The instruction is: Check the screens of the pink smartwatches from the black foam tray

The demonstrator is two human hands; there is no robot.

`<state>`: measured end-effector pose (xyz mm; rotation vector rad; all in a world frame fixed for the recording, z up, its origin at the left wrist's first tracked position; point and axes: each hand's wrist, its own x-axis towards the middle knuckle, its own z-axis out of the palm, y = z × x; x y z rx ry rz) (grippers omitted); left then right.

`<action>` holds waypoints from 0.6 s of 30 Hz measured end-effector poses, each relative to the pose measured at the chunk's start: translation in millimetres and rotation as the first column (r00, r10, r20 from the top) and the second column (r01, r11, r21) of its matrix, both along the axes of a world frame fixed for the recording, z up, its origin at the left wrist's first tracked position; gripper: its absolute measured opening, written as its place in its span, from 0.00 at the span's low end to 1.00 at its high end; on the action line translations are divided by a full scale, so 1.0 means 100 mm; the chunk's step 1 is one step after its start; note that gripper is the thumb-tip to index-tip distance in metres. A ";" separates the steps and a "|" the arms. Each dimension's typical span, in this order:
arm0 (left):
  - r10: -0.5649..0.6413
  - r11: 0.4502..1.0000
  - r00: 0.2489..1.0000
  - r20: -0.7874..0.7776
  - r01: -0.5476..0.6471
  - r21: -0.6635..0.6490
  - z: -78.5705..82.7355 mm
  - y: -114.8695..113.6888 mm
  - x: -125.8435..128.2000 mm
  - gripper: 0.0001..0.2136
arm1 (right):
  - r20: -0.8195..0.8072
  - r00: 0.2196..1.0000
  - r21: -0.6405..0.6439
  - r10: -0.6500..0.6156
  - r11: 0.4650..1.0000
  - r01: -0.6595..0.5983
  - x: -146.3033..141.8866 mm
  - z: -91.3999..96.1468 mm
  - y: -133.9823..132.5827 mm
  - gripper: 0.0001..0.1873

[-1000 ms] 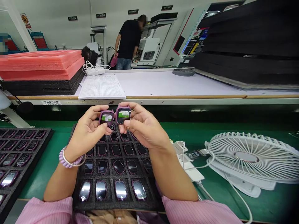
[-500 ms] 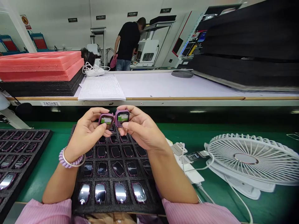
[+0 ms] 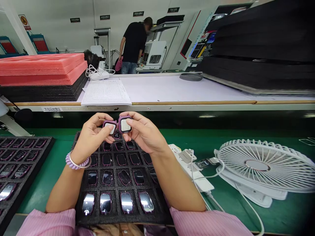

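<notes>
My left hand (image 3: 97, 132) grips a purple-framed smartwatch (image 3: 113, 127) by its edges, with the thumb on its lit white screen. Close beside it, my right hand (image 3: 137, 129) holds a second purple smartwatch (image 3: 125, 125). A grid shows on that white screen, and my right thumb presses near its upper right. Both watches are held just above the far end of a black foam tray (image 3: 95, 219). In the tray's pockets lie several dark-screened watches (image 3: 127, 202). My fingers partly hide the backs of both held watches.
Left stands another foam tray (image 3: 39, 167) of watches. At right are a white fan (image 3: 257, 165), a power strip (image 3: 205, 185) and cables. The shelf ahead carries pink foam (image 3: 56, 67), paper sheets (image 3: 106, 93) and a black stack (image 3: 261, 49). A person (image 3: 134, 42) stands beyond.
Both watch screens have gone from green and grey pictures to white, with a grid on the right one. My right thumb has moved up onto its screen.
</notes>
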<state>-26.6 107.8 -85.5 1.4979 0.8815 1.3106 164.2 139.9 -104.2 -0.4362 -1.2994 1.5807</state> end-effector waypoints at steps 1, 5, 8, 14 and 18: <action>0.000 1.000 1.000 -0.002 0.000 0.000 0.00 0.01 0.00 0.15 | 0.002 1.000 0.004 0.001 1.000 -0.001 0.00 -0.01 0.00 0.20; 0.005 1.000 1.000 0.002 -0.005 0.007 -0.01 -0.02 0.00 0.15 | 0.009 1.000 0.027 -0.005 1.000 0.004 0.01 -0.01 -0.02 0.21; -0.007 1.000 1.000 0.022 0.007 0.020 0.00 -0.05 0.00 0.15 | 0.016 1.000 0.042 -0.007 0.999 0.006 0.02 0.02 -0.05 0.23; -0.036 0.999 0.999 0.039 0.035 0.035 0.00 -0.07 -0.01 0.16 | 0.027 1.000 0.052 -0.005 0.999 0.003 0.03 0.05 -0.10 0.25; -0.038 0.999 0.999 0.036 0.036 0.036 0.00 -0.06 -0.02 0.17 | 0.030 1.000 0.062 -0.007 0.998 0.005 0.04 0.05 -0.11 0.26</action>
